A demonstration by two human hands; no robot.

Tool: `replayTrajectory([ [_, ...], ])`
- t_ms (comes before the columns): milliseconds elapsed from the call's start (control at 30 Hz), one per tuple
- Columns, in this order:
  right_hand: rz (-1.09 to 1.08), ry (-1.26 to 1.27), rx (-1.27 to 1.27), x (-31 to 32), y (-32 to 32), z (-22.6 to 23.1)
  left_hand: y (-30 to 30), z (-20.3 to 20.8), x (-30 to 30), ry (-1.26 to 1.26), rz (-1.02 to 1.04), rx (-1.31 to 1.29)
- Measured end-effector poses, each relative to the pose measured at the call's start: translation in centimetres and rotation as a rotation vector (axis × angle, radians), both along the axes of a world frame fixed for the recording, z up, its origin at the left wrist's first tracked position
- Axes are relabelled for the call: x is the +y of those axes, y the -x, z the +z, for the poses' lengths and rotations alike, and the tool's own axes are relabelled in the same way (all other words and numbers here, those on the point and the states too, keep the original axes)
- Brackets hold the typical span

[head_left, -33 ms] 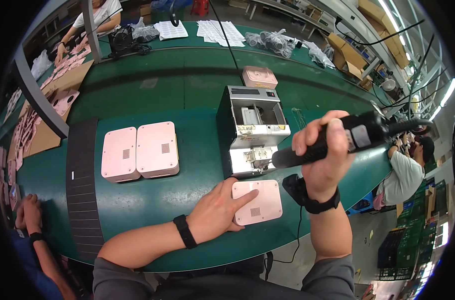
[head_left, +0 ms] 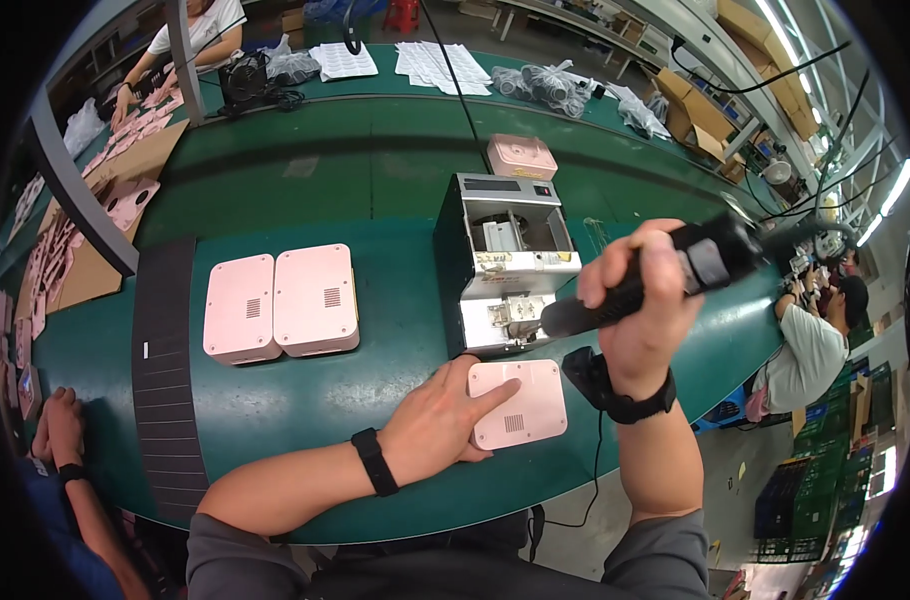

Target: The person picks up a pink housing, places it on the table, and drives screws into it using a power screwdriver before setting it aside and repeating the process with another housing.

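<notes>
My right hand (head_left: pixel 643 300) is wrapped around a black corded electric screwdriver (head_left: pixel 710 258). The screwdriver is tilted, its nose pointing left at the metal front block of a black and silver screw feeder (head_left: pixel 520 262); whether the bit touches it I cannot tell. Just in front of the feeder, a pink plastic box (head_left: pixel 537 400) with rounded corners, corner holes and a small grille lies on the green table. My left hand (head_left: pixel 437 420) grips this box at its left side, index finger stretched across the top and thumb at the near edge.
Two similar pink boxes (head_left: pixel 317 298) stand side by side at left, beside a dark lined strip (head_left: pixel 165 380). Another pink case (head_left: pixel 522 157) sits behind the feeder. A co-worker's hands (head_left: pixel 63 430) rest at the far left. A cable (head_left: pixel 597 470) hangs by my right wrist.
My right hand and the screwdriver have shifted slightly left and down along the feeder's front. The held pink box has moved very slightly right; my left hand stays on it.
</notes>
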State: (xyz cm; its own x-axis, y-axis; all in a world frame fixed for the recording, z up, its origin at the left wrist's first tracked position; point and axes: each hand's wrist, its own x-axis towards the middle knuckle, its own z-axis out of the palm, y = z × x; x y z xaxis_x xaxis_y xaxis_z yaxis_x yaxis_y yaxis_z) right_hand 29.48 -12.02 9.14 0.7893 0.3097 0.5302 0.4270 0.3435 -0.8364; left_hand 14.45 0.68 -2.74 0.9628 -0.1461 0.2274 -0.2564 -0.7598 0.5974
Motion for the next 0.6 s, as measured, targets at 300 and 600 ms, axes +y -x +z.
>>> replayTrajectory([
  [300, 0.091, 0.0, 0.096, -0.5, 2.1, 0.6, -0.5, -0.2, -0.1, 0.004, -0.003, -0.026],
  [600, 0.222, 0.048, 0.125, 0.7, 3.5, -0.1, -0.6, -0.4, -0.2, 0.043, -0.01, -0.011],
])
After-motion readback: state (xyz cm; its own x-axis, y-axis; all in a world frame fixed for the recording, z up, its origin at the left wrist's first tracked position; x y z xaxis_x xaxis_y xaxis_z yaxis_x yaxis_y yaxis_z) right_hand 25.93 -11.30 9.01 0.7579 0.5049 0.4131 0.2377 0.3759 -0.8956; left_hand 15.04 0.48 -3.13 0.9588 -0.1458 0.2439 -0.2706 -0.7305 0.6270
